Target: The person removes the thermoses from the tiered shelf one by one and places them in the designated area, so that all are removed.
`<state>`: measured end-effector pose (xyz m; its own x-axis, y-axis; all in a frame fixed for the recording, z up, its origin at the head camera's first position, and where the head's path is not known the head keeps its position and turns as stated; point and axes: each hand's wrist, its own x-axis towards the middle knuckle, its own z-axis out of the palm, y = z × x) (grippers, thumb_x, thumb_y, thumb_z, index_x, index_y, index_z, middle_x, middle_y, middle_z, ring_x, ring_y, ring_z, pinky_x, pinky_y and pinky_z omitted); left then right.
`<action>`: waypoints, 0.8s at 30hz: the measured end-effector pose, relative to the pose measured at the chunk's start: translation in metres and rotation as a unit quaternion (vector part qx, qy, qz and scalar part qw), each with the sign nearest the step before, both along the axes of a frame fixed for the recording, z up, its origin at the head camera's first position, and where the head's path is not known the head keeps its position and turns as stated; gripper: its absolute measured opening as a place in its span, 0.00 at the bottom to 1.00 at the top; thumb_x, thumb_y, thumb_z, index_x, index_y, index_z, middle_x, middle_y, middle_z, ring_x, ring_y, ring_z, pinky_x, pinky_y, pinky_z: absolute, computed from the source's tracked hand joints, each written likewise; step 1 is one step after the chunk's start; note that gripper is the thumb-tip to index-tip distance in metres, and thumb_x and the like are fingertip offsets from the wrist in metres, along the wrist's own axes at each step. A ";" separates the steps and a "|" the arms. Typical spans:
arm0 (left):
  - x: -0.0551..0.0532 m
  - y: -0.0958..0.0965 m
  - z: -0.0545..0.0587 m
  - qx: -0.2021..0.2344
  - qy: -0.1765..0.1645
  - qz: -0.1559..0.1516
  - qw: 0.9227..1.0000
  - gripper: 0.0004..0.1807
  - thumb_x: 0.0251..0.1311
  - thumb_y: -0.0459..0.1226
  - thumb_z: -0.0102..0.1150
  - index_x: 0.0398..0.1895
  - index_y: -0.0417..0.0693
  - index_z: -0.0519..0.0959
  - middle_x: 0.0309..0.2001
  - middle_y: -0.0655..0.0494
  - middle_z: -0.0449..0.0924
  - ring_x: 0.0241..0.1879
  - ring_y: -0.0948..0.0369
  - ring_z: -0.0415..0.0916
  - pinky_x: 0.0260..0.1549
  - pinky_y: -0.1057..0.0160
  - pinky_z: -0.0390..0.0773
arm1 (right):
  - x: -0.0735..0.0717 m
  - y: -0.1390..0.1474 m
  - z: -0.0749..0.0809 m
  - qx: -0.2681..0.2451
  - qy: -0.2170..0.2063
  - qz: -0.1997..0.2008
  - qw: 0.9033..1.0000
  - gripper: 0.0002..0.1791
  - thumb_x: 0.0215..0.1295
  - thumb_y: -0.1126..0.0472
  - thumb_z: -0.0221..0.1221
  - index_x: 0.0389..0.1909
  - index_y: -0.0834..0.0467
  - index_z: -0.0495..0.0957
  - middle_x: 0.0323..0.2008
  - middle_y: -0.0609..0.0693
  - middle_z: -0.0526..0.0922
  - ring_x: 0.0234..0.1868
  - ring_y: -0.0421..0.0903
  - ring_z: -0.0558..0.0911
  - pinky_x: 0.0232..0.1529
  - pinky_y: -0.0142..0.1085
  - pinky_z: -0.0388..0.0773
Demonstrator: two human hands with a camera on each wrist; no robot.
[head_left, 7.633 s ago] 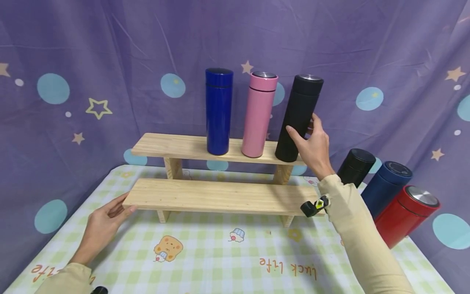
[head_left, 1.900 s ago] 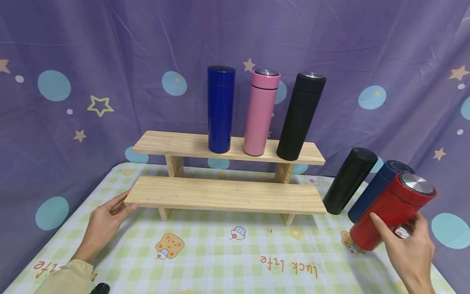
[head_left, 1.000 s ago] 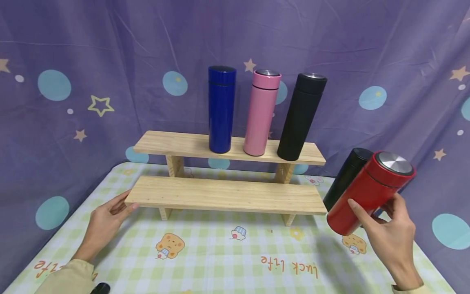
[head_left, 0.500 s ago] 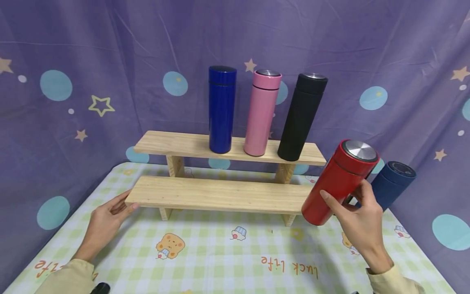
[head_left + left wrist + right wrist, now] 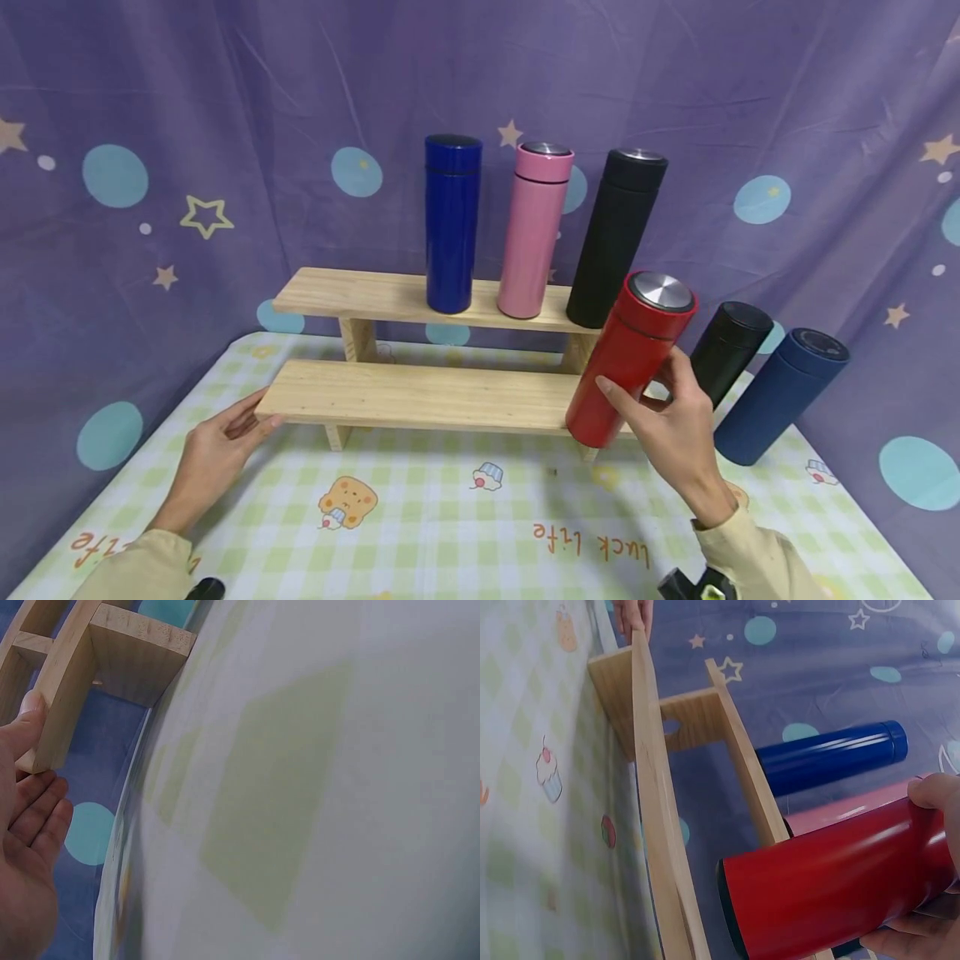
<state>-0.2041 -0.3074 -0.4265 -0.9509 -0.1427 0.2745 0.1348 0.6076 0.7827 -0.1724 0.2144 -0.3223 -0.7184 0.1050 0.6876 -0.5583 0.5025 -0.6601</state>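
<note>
My right hand [image 5: 671, 433] grips a red thermos [image 5: 628, 367] with a steel-topped lid, thumb on the near side. The flask leans right, its base overlapping the front edge of the lower board [image 5: 435, 396] at the right; in the right wrist view a small gap shows between base and board. At the left end, my left hand [image 5: 213, 462] pinches that board, thumb above and fingers below, as the left wrist view shows of the wooden shelf [image 5: 64, 690]. On the upper board [image 5: 345, 290] stand a blue thermos [image 5: 452, 233], a pink thermos [image 5: 534, 237] and a black thermos [image 5: 615, 233].
Right of the shelf, a second black thermos [image 5: 731, 342] and a navy thermos [image 5: 783, 396] stand on the checked tablecloth [image 5: 450, 533]. My right forearm partly hides the cloth there. A purple curtain [image 5: 225, 100] hangs behind everything.
My right hand let go of the black thermos on the upper board, took the red thermos from the table's right side and carried it left to the lower board. My left hand stays put.
</note>
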 end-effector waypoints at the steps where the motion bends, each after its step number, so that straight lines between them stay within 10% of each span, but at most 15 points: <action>1: 0.000 0.000 0.000 0.000 -0.002 0.000 1.000 0.40 0.72 0.52 0.63 0.76 0.36 0.67 0.66 0.24 0.68 0.63 0.31 0.71 0.38 0.88 0.70 | -0.002 -0.003 0.000 0.000 -0.001 0.003 1.000 0.36 0.57 0.72 0.74 0.66 0.65 0.72 0.52 0.54 0.83 0.48 0.36 0.83 0.40 0.23 0.83; 24: 0.000 0.001 0.000 0.002 -0.006 0.005 1.000 0.40 0.71 0.52 0.64 0.76 0.37 0.67 0.65 0.25 0.70 0.62 0.33 0.72 0.37 0.88 0.71 | -0.028 -0.058 -0.002 -0.039 -0.009 0.100 0.994 0.35 0.58 0.68 0.76 0.65 0.62 0.73 0.51 0.53 0.85 0.46 0.47 0.85 0.37 0.38 0.89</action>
<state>-0.2041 -0.3066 -0.4267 -0.9527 -0.1531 0.2626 0.1195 0.6056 0.7868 -0.2008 0.1563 -0.3246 -0.7427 0.0115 0.6696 -0.6291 0.3305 -0.7035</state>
